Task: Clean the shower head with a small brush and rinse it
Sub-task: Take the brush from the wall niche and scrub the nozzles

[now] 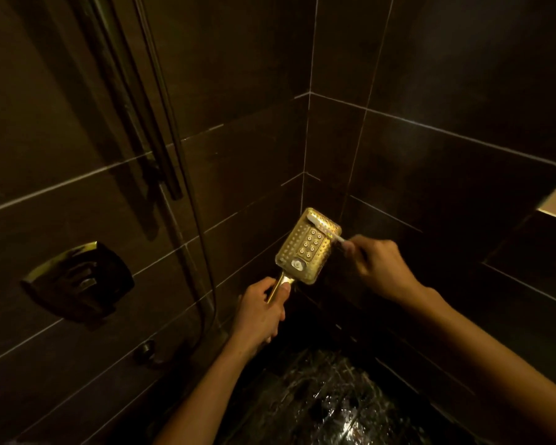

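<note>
Both of your hands were closed on something: the fingers of your left hand were wrapped around the gold handle of the shower head, thumb lying along it near the head, and your right hand pinched the white small brush by its stem. You held the rectangular head face up, tilted toward the corner of the dark tiled walls, its far edge close to the corner seam. The brush lay across the upper end of the perforated face, bristles near the top left corner, stem crossing the right edge. Outward from your hands there was open room below over the wet, glinting floor. To your left, the hose and a vertical rail ran down the wall, with the valve plate lower, well apart from the head.
</note>
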A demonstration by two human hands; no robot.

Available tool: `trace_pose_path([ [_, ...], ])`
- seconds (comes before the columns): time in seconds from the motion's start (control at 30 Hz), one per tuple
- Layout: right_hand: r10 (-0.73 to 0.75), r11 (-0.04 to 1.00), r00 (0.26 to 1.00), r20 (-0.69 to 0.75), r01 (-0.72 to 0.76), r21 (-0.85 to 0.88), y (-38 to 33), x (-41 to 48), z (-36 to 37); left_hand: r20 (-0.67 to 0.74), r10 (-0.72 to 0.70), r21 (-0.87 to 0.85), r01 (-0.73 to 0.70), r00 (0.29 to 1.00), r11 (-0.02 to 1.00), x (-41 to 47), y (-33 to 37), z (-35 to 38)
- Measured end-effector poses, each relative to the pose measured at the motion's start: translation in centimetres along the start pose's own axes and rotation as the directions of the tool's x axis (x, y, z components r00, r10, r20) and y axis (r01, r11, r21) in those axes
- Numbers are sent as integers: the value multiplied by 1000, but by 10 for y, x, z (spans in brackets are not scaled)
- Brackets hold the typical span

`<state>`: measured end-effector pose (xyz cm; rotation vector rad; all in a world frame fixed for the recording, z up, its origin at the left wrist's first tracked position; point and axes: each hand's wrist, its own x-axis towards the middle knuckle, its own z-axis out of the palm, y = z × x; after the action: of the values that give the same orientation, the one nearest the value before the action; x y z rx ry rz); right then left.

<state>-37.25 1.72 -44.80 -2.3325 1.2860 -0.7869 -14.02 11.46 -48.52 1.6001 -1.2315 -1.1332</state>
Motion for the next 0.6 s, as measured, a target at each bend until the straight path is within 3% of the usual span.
trace_pose_path([
  [0.1, -161, 986, 949, 270, 164, 10, -15, -9, 8, -4, -9, -26, 9, 1000, 1000, 0, 1, 0],
  [0.13, -174, 984, 947, 271, 180, 1, -15, -8, 9, -8, -7, -28, 7, 1000, 1000, 0, 1, 0],
  [0.23, -18, 1000, 1000, 13, 18, -4, 2, 5, -2, -16, -3, -17, 3, 1000, 1000, 2, 1, 0],
  [0.27, -9, 1000, 1000, 23, 9, 4, 3, 6, -4, -21, -1, -14, 1, 1000, 1000, 2, 1, 0],
  [0.37, -181, 983, 939, 293, 184, 17, -9, -4, 6, -23, 9, -11, -9, 1000, 1000, 2, 3, 2],
  [0.43, -154, 987, 962, 226, 158, -2, -3, 1, 2, -17, 12, -4, -12, 1000, 1000, 1, 4, 3],
  [0.5, -26, 1000, 999, 20, 26, -9, 9, 10, -9, -11, 0, -7, 0, 1000, 1000, 1, 5, 4],
  [0.53, -12, 1000, 1000, 14, 12, 0, 12, 10, -11, -6, -6, -14, 6, 1000, 1000, 0, 5, 4],
  [0.6, -126, 992, 975, 183, 128, 1, 5, 4, -6, -1, -9, -20, 9, 1000, 1000, 0, 4, 5],
])
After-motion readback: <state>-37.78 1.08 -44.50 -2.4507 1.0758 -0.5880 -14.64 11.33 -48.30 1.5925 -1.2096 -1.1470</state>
